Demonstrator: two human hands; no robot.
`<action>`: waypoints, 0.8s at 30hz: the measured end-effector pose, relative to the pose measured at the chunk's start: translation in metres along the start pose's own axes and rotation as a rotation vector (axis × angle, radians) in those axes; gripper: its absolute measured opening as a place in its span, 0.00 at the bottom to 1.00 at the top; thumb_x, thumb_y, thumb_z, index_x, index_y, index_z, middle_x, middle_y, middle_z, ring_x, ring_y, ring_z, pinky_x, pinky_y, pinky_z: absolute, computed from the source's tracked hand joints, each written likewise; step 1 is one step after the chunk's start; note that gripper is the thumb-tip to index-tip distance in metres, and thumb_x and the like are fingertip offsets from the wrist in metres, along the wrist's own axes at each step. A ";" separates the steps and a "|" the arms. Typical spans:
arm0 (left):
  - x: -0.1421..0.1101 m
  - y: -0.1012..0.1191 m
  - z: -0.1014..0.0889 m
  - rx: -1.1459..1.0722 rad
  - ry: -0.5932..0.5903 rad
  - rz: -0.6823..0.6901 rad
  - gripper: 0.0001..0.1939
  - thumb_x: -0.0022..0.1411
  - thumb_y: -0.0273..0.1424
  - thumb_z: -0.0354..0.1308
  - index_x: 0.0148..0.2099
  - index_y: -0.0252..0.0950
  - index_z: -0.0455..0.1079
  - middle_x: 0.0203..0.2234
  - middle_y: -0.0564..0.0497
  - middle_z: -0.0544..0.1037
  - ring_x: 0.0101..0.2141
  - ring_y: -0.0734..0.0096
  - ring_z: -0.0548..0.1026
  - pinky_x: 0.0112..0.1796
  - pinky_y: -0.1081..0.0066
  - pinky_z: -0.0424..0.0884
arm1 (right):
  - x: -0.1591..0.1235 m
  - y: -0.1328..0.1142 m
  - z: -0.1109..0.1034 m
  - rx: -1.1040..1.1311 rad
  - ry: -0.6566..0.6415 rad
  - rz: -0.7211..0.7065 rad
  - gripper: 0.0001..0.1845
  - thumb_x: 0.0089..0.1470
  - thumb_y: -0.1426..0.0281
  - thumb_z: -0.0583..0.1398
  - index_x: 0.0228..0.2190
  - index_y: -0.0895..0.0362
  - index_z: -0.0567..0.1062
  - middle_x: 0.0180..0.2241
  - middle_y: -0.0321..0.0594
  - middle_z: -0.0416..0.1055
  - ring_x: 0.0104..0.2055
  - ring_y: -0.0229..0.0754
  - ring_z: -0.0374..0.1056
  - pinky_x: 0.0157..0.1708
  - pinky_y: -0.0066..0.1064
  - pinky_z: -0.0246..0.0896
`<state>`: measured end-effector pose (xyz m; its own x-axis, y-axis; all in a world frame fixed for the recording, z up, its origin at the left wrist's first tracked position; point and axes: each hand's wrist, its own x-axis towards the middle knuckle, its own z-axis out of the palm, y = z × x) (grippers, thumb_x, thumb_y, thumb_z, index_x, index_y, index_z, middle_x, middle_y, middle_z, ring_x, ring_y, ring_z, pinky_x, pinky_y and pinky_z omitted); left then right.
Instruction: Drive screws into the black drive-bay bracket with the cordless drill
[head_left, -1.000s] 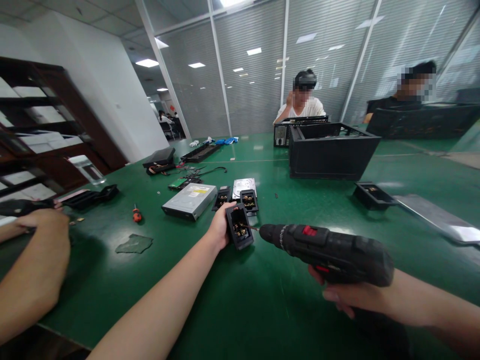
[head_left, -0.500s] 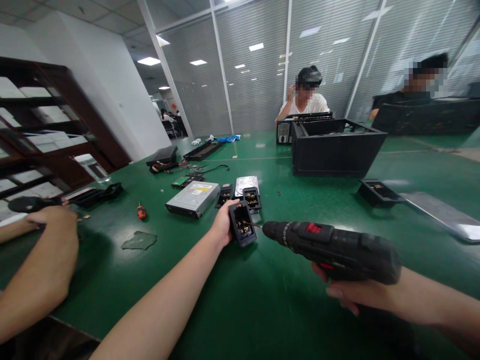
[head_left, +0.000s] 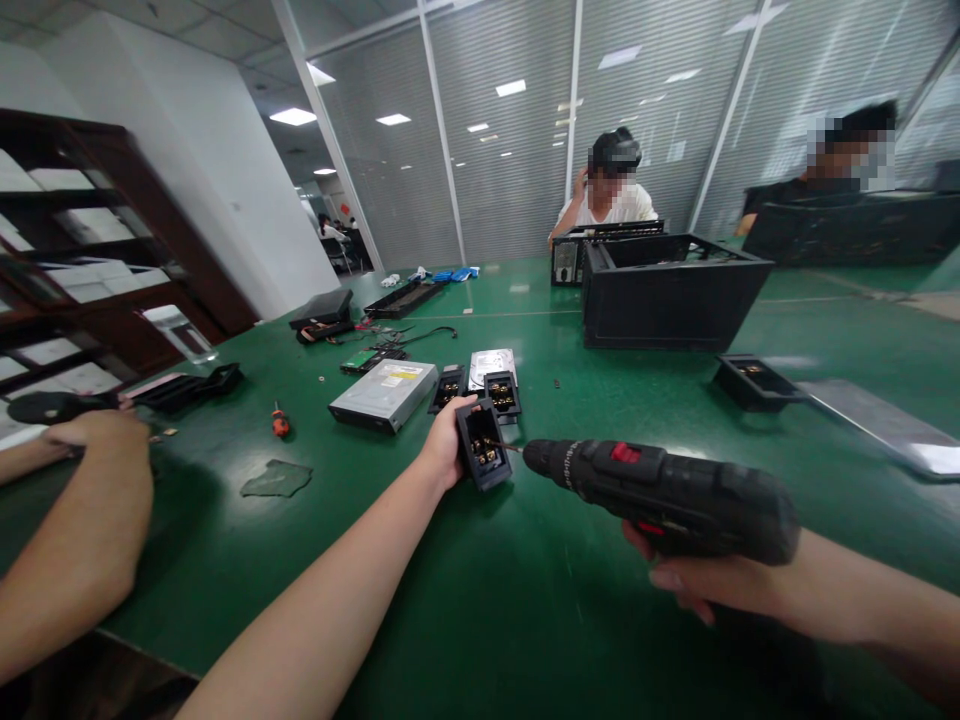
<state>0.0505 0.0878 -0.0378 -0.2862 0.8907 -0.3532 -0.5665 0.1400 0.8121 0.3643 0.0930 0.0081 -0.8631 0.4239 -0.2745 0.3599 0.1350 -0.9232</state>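
My left hand grips a small black open-topped box by its left side, tilted so its inside faces me. Brass-coloured metal contacts show within it. My right hand is wrapped round the handle of a black cordless drill with red details. The drill points left, and its thin bit reaches into the box, near the contacts; whether it touches a screw I cannot make out. Just behind stand two similar black boxes with brass parts, beside a silver hard drive.
A silver optical drive, an orange screwdriver and a dark flat shard lie to the left. A co-worker's arm extends at far left. Further back is a black computer case; another black box sits right, by a metal panel.
The view has shifted very slightly. Both hands, the box and the drill keep nearly the same positions, with the bit still inside the box.
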 end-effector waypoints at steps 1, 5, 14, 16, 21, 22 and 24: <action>0.000 0.000 0.000 0.002 -0.003 0.001 0.15 0.49 0.42 0.59 0.31 0.34 0.72 0.23 0.48 0.76 0.23 0.62 0.74 0.28 0.61 0.71 | 0.000 0.001 0.000 -0.005 0.004 0.003 0.13 0.52 0.60 0.60 0.36 0.56 0.68 0.26 0.32 0.66 0.26 0.38 0.65 0.27 0.30 0.64; 0.001 0.000 -0.001 0.013 -0.006 -0.007 0.16 0.49 0.42 0.58 0.32 0.34 0.72 0.23 0.48 0.76 0.23 0.62 0.74 0.27 0.62 0.71 | -0.003 0.001 -0.001 -0.024 0.010 0.023 0.13 0.52 0.61 0.61 0.37 0.55 0.69 0.24 0.31 0.67 0.25 0.38 0.66 0.27 0.31 0.64; 0.002 0.000 -0.001 0.014 -0.003 -0.008 0.16 0.48 0.43 0.59 0.32 0.34 0.72 0.24 0.47 0.77 0.24 0.61 0.74 0.29 0.60 0.71 | -0.001 0.002 -0.001 -0.007 0.032 0.029 0.14 0.49 0.60 0.62 0.36 0.54 0.70 0.25 0.32 0.68 0.25 0.39 0.66 0.26 0.29 0.65; 0.002 -0.001 -0.001 0.008 -0.005 0.004 0.15 0.48 0.42 0.59 0.32 0.34 0.72 0.23 0.48 0.77 0.24 0.61 0.74 0.29 0.60 0.71 | 0.000 0.002 0.000 0.004 0.030 0.025 0.14 0.49 0.60 0.62 0.36 0.54 0.69 0.27 0.32 0.67 0.25 0.39 0.66 0.26 0.30 0.65; 0.000 0.000 0.001 0.000 -0.011 0.007 0.15 0.49 0.41 0.59 0.32 0.34 0.72 0.24 0.47 0.77 0.25 0.60 0.75 0.29 0.60 0.71 | -0.001 -0.001 0.000 0.003 0.018 0.020 0.13 0.50 0.60 0.62 0.35 0.54 0.69 0.26 0.32 0.66 0.25 0.38 0.65 0.26 0.30 0.64; 0.000 0.001 0.001 0.000 -0.010 0.005 0.15 0.49 0.41 0.59 0.33 0.34 0.72 0.24 0.47 0.77 0.25 0.61 0.75 0.29 0.60 0.71 | -0.002 -0.001 0.000 0.000 0.018 0.021 0.13 0.51 0.60 0.61 0.35 0.54 0.68 0.26 0.32 0.66 0.25 0.38 0.65 0.26 0.30 0.64; -0.001 0.001 0.002 0.002 -0.003 0.002 0.14 0.49 0.41 0.59 0.32 0.34 0.72 0.24 0.47 0.77 0.24 0.61 0.74 0.29 0.61 0.71 | -0.003 -0.001 0.000 -0.010 0.015 0.016 0.13 0.51 0.60 0.61 0.35 0.54 0.68 0.26 0.32 0.66 0.25 0.39 0.65 0.27 0.31 0.65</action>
<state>0.0513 0.0879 -0.0360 -0.2850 0.8921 -0.3505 -0.5647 0.1392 0.8135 0.3661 0.0916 0.0098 -0.8515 0.4399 -0.2854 0.3775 0.1367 -0.9159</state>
